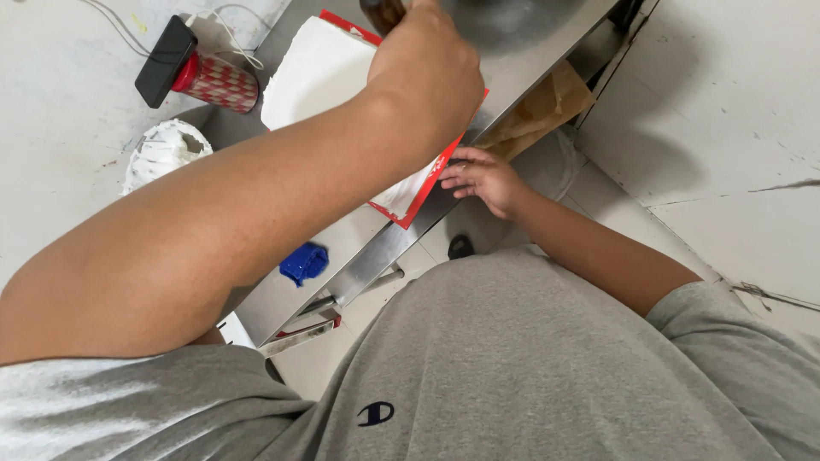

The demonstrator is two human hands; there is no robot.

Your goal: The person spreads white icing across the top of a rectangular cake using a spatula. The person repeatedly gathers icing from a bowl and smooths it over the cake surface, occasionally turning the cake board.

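My left hand (427,68) is closed in a fist around a dark brown handle (382,12) at the top of the view; the rest of that tool is cut off. Below it lies a stack of white sheets (316,72) on a flat red-edged box (424,196) that overhangs the edge of the steel table (359,256). My right hand (483,177) rests at the table's edge with fingers extended, its fingertips touching the red box's corner. My left forearm hides the middle of the box.
A red patterned can (220,81) with a black phone (165,60) on it stands at the back left. A white pleated paper stack (166,149), a crumpled blue thing (303,262), a brown paper bag (542,107) under the table and a grey metal vessel (504,21) are around.
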